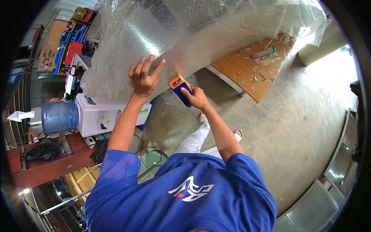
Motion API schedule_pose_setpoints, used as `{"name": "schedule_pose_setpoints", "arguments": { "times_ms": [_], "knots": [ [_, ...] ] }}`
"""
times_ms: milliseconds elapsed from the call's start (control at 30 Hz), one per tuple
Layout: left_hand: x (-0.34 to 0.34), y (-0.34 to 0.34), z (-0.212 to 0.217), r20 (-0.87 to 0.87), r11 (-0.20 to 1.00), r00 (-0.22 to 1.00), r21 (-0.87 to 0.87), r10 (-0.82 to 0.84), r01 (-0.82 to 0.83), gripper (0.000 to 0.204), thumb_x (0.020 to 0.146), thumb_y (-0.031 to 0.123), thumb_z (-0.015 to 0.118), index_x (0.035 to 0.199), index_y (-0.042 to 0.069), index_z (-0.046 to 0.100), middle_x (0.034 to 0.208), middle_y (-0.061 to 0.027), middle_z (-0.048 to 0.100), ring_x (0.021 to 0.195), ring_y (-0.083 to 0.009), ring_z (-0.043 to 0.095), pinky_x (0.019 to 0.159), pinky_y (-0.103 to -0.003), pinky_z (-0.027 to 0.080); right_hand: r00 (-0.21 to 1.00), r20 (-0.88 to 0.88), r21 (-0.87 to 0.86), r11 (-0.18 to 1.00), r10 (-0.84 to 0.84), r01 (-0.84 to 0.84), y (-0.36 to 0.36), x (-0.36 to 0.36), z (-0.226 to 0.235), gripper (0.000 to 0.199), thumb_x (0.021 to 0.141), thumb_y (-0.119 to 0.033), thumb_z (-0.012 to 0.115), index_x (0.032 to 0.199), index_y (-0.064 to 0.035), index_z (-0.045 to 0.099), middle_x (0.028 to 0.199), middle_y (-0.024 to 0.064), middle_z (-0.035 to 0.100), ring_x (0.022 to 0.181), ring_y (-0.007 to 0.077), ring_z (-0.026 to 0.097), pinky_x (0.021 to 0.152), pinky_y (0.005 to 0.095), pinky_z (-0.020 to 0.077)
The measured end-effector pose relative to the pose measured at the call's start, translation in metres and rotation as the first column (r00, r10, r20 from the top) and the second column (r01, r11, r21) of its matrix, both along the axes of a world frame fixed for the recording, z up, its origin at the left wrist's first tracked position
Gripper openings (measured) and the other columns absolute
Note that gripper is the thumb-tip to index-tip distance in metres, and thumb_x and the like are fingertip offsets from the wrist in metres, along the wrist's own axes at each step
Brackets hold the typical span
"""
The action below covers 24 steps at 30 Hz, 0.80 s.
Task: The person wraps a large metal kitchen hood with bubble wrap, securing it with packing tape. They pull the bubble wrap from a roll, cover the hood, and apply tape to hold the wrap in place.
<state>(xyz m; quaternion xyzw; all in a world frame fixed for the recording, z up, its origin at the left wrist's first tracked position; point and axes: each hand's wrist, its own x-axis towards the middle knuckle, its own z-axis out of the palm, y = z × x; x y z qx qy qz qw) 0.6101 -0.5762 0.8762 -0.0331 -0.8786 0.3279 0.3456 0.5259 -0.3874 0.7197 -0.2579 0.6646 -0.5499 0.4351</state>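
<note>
The right hand is wrapped closed around a blue and orange hand tool, apparently a cutter or tape dispenser, with its orange head set against the lower edge of a large sheet of bubble wrap. The left hand lies flat on the sheet just beside the tool, fingers spread and pressing the film down; it pinches nothing. The bubble wrap drapes over a bulky form, hidden beneath it, that fills the upper middle of the view and overhangs a worn orange-brown table, on which a small tube lies well apart from both hands. For good work at this stage, keep the flat hand close to the tool so the film stays taut where the head meets it, and guide the tool in a steady line away from the spread fingers; slack film is likely to bunch or tear unevenly. To the person's left stand a white water dispenser with a blue bottle, near coiled cables. The concrete floor lies below, with the person's white trousers and sandals visible under the arms.
</note>
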Motion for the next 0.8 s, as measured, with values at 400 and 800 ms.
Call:
{"name": "schedule_pose_setpoints", "arguments": {
  "times_ms": [400, 800],
  "knots": [
    [-0.006, 0.003, -0.002, -0.114, 0.996, 0.994, 0.092, 0.0, 0.011, 0.053, 0.083, 0.038, 0.077, 0.132, 0.035, 0.058, 0.127, -0.0002, 0.054, 0.122, -0.0208, 0.047, 0.097, -0.037, 0.037, 0.997, 0.036, 0.116, 0.991, -0.068, 0.064, -0.024, 0.012, -0.088, 0.073, 0.087, -0.065, 0.058, 0.097, 0.006, 0.07, 0.078, 0.0164, 0.07, 0.076, 0.0235, 0.067, 0.073, 0.0372, 0.051],
    [-0.024, 0.014, 0.004, -0.073, 0.98, 0.996, 0.196, 0.044, -0.029, 0.043, 0.088, 0.041, 0.071, 0.128, 0.03, 0.063, 0.129, -0.0006, 0.053, 0.122, -0.0211, 0.046, 0.098, -0.039, 0.035, 0.435, 0.796, 0.297, 0.898, -0.421, 0.325, -0.05, 0.009, -0.179, 0.064, 0.089, -0.065, 0.056, 0.098, -0.0033, 0.07, 0.083, 0.0119, 0.07, 0.071, 0.0231, 0.067, 0.067, 0.0346, 0.0512]
  ]
}}
